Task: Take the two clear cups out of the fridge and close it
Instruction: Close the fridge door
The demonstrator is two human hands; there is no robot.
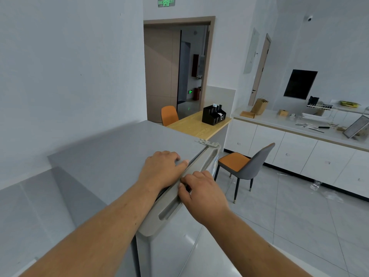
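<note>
Both hands (162,168) (201,193) grasp smooth grey fridge (111,156) door (179,196).

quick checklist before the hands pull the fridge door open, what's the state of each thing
1. Left hand flat on the grey fridge top, bracing: ok.
2. Right hand, fingers curled into the recessed grip along the beige door top edge: ok.
3. Door state: only a thin dark gap shows at the seam, barely open if at all: cannot tell.
4. Swing path: the grey chair with orange seat stands close by the hinge side: cannot tell.
5. Two clear cups inside: hidden: cannot tell.
</note>
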